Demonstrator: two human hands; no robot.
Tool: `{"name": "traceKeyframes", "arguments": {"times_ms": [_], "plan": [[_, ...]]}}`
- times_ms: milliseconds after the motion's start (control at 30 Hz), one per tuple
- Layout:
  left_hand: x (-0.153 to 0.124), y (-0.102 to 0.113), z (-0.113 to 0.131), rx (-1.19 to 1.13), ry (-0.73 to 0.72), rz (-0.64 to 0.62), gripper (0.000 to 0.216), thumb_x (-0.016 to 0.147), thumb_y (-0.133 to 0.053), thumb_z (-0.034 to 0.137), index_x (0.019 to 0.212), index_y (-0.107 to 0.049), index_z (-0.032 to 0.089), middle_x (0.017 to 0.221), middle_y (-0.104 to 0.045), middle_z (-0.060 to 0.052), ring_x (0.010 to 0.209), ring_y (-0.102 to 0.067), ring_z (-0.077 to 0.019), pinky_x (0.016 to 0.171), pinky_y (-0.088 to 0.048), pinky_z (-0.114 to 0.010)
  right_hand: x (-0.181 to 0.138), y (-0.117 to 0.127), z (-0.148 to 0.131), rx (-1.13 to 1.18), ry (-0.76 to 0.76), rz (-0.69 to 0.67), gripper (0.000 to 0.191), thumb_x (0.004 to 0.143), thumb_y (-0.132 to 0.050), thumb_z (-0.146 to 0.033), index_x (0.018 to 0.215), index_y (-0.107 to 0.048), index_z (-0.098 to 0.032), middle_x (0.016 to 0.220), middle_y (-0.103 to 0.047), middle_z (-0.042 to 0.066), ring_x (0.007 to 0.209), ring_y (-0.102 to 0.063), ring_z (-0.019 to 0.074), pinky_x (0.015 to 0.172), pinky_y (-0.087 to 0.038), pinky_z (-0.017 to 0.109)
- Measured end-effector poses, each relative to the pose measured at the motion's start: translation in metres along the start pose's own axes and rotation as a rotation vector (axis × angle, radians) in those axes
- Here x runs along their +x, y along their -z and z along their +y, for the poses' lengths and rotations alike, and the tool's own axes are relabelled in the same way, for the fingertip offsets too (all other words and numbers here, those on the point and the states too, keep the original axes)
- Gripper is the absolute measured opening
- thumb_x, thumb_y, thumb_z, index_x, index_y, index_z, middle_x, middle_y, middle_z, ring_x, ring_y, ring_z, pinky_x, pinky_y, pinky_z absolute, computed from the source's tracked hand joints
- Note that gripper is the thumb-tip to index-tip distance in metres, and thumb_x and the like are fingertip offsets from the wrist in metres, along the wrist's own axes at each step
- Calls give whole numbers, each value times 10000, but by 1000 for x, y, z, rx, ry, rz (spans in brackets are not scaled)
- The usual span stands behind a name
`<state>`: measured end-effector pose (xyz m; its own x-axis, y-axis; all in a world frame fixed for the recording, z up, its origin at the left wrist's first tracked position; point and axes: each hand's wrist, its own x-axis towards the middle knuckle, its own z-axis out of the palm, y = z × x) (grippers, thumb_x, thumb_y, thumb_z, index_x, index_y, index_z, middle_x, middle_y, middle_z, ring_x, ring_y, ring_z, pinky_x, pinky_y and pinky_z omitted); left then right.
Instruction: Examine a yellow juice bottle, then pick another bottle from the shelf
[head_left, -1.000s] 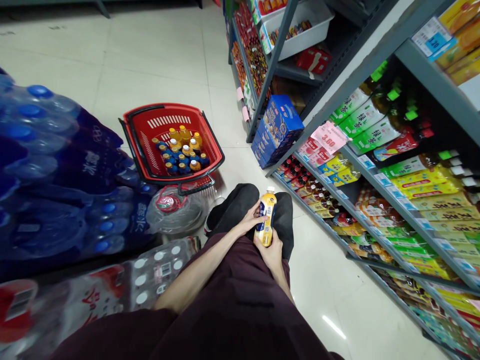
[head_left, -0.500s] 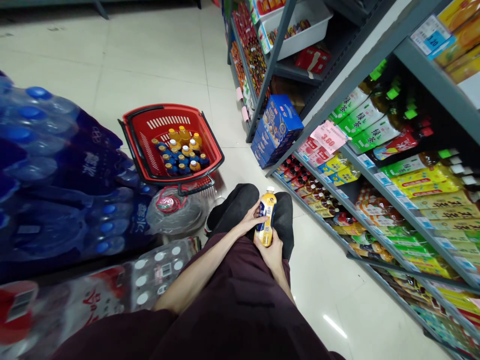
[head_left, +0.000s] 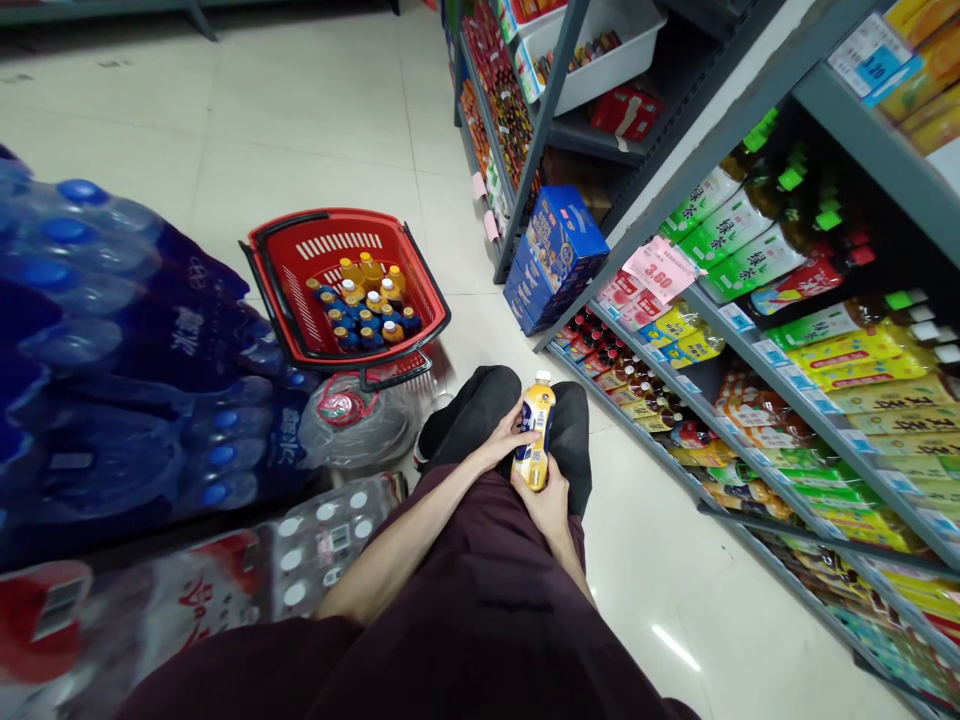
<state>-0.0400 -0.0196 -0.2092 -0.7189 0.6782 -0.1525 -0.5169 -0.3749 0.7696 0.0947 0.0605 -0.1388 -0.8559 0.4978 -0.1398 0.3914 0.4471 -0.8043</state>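
Note:
A yellow drink bottle (head_left: pixel 534 440) with a white cap and a dark blue and yellow label is held upright-leaning over my lap. My left hand (head_left: pixel 502 440) is closed around its side, thumb lying across the label. Lower down, my right hand (head_left: pixel 547 500) grips the bottle near its base. Ahead and to the left, a red shopping basket (head_left: pixel 330 235) stands tilted in view. Inside it are several small bottles (head_left: pixel 367 310) with yellow, white and blue tops.
Shrink-wrapped water bottles (head_left: pixel 172 330) are stacked at the left, with a clear jug (head_left: pixel 367 425) beside them. Wrapped multipacks (head_left: pixel 315 540) lie at lower left. At the right runs a drinks shelf (head_left: pixel 750 340). Blue boxes (head_left: pixel 559 255) stand at its far end.
The view has shifted very slightly. Both hands keep the same hold on the bottle, and the basket stays in place.

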Motion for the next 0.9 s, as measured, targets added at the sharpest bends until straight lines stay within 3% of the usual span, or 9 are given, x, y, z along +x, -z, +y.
{"name": "traceKeyframes", "arguments": {"times_ms": [200,333,467,600,733,900], "plan": [[2,-1,0,-30,24,76,915,780,-804,388,1562,-339,285,1368,-637,-89,1166,-637,-259,1001,-502,-350,-1,-1,0,30,8,6,634,749,-771,-457,1297,-599,-187,1035,-777,76,868,-744,247,827,-611,359],[2,-3,3,-108,104,132,769,862,-706,499,1537,-391,308,1178,-721,-63,880,-705,-193,777,-560,-291,-1,-1,7,107,19,-11,594,758,-766,-446,1269,-616,-183,1033,-770,76,879,-729,251,832,-603,368],[2,-4,4,-179,135,129,732,883,-685,490,1528,-408,281,928,-735,-42,670,-683,-145,625,-545,-248,-1,1,27,342,34,-50,570,807,-702,-485,1276,-606,-174,1087,-745,85,956,-712,262,849,-597,388],[0,-5,7,-274,158,27,693,837,-751,462,1448,-514,236,912,-736,-62,720,-702,-173,656,-560,-267,0,5,49,528,28,-68,632,791,-678,-582,1265,-618,-169,1118,-729,109,1053,-687,309,867,-587,422],[-2,-4,9,-402,158,-106,693,803,-789,463,1402,-538,219,1077,-731,-113,859,-720,-219,764,-568,-322,-2,10,52,564,25,-132,664,780,-690,-607,1273,-617,-168,1121,-731,113,1077,-681,323,899,-579,448],[-1,0,7,-373,113,-23,695,766,-833,422,1372,-562,217,1091,-728,-101,893,-711,-216,802,-558,-316,-1,9,32,420,73,-160,615,841,-682,-484,1360,-558,-179,1300,-675,117,1190,-647,297,1037,-521,442]]}}
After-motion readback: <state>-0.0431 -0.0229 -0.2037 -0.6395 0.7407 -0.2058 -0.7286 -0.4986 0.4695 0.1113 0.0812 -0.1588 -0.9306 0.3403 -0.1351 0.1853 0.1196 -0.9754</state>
